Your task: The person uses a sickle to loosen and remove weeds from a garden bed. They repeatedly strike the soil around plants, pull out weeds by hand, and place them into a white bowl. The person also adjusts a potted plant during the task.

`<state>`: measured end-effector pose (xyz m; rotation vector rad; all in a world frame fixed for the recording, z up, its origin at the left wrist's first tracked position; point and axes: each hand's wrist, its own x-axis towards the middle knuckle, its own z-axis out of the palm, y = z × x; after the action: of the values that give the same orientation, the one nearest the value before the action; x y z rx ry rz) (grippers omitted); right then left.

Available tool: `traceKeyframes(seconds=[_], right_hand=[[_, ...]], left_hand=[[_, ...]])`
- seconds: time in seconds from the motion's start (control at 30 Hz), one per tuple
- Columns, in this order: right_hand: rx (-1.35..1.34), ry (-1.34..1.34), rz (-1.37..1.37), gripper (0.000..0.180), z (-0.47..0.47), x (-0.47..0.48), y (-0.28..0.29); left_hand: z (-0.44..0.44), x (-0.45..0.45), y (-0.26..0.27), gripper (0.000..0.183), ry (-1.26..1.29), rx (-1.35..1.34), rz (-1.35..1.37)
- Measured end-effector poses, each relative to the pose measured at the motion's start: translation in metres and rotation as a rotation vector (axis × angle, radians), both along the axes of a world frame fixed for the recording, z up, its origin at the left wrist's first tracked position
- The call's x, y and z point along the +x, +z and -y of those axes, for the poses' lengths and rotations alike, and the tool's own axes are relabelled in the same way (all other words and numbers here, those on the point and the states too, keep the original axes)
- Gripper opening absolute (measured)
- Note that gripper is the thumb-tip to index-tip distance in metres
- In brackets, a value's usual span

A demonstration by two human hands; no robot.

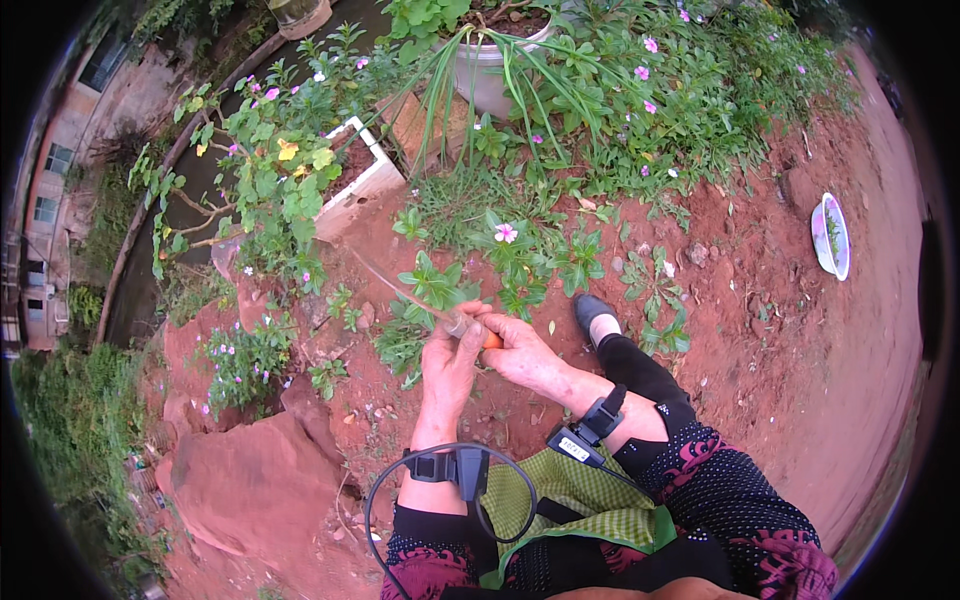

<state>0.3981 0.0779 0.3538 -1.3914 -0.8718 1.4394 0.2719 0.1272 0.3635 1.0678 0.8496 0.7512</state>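
Observation:
Both my hands are on a slender bladed hand tool [492, 340] with an orange handle, perhaps a sickle or a knife. Its thin blade points up and left, over low weeds and towards a white planter box [367, 193]. My left hand [450, 364] grips it near the blade's base, thumb on top. Around the orange handle end, my right hand [521, 352] is closed, touching the left. Just beyond the hands grow leafy periwinkle plants [514, 262], one bearing a pink flower [505, 233]. Fingers hide much of the handle.
A pale pot [487, 75] with drooping long green leaves stands ahead, beside a brick-like block [427, 124]. Large red rocks [247, 480] lie at left, near a drop to a water channel [154, 255]. A white bowl [831, 236] with greens sits at right. My dark shoe [591, 313] is close by.

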Motion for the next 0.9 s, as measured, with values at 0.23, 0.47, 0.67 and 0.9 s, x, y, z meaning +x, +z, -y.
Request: traceKeyframes(seconds=[0.23, 0.47, 0.67, 0.9], right_hand=[[-0.070, 0.147, 0.352, 0.036, -0.002, -0.004, 0.011], [-0.096, 0.286, 0.369, 0.033, 0.003, -0.002, 0.020], [-0.187, 0.202, 0.336, 0.032, 0.003, 0.006, 0.019], [-0.141, 0.073, 0.137, 0.038, 0.001, 0.014, 0.012]], left_hand=[[-0.009, 0.000, -0.008, 0.031, 0.150, 0.146, 0.105], [-0.019, -0.005, -0.007, 0.040, 0.307, 0.058, 0.333], [-0.020, -0.003, -0.006, 0.053, 0.147, 0.042, 0.247], [-0.016, 0.008, -0.031, 0.087, -0.175, 0.094, 0.192]])
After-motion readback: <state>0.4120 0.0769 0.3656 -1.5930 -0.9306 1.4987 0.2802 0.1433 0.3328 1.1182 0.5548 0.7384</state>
